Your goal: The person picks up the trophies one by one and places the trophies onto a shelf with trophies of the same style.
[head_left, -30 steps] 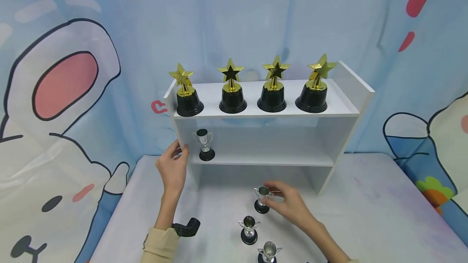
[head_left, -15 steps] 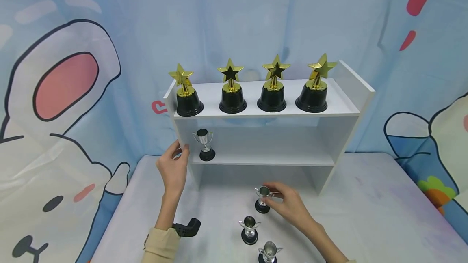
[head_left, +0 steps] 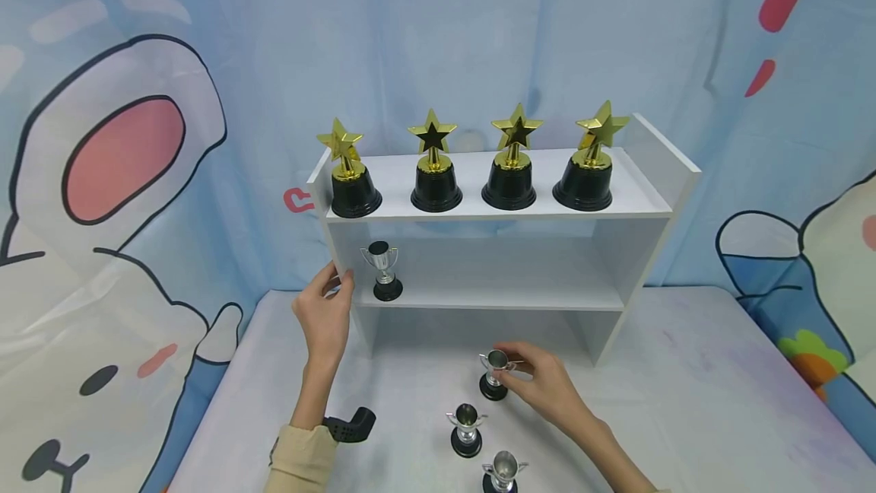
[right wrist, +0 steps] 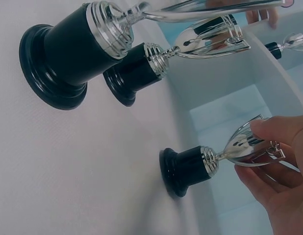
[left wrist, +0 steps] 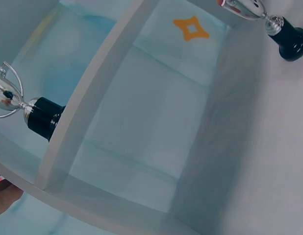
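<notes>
My right hand (head_left: 541,383) pinches a small silver trophy cup (head_left: 494,371) by its bowl and handle, low in front of the white shelf (head_left: 506,272). In the right wrist view the thumb and fingers lie round the silver bowl of this trophy cup (right wrist: 244,147); whether its black base touches the table I cannot tell. My left hand (head_left: 325,318) holds the edge of the shelf's left side panel. Another silver trophy cup (head_left: 383,272) stands on the middle board, just right of that hand. Two more, a nearer one (head_left: 503,472) and a farther one (head_left: 466,428), stand on the table.
Several gold star trophies (head_left: 435,173) with black bases line the top board. A white cloth covers the table (head_left: 684,402), and a blue printed curtain (head_left: 452,36) hangs behind the shelf. The shelf's right side panel (head_left: 660,166) rises above the top board.
The trophy cup in my right hand has shifted very slightly to the right. My left hand stays at the shelf's side panel.
</notes>
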`<state>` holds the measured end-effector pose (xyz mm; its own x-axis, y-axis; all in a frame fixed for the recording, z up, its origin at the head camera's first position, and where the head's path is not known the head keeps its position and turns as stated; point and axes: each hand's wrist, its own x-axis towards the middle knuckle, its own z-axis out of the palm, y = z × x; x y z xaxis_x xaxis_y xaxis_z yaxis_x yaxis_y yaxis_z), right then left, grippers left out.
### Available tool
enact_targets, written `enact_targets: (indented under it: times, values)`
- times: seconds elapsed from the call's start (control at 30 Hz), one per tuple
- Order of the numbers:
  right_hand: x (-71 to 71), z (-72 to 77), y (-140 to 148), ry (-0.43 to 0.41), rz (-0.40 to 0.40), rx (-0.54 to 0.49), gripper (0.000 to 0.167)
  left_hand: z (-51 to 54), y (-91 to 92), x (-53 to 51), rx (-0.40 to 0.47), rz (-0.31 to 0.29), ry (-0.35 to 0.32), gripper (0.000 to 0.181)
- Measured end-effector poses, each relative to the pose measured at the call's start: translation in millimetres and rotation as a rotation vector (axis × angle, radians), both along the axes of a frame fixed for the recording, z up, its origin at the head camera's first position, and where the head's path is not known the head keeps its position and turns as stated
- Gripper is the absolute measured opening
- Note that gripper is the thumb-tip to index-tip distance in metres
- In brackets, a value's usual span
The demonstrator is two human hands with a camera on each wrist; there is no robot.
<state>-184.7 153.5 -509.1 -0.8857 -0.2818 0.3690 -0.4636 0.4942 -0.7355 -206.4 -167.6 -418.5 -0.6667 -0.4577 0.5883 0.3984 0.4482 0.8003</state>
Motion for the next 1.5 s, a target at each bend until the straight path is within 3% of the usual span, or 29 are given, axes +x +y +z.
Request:
enact_targets:
  times: [0.7,1.13,1.5]
  values:
    - [8.7,28.3,0.9,0.098,0.097,0.027,0.041,-1.4,-1.0,-1.0,0.003,-0.007,0.003,0.027]
    - [12.4,61.7,-11.2,0.216,0.159,0.042,0.043,-0.7,-0.7,-0.8,0.000,-0.008,0.011,0.027]
    - [5.2,86.0,-18.2,0.270,0.197,0.042,0.042,0.4,0.8,-0.1,0.004,-0.006,0.019,0.028]
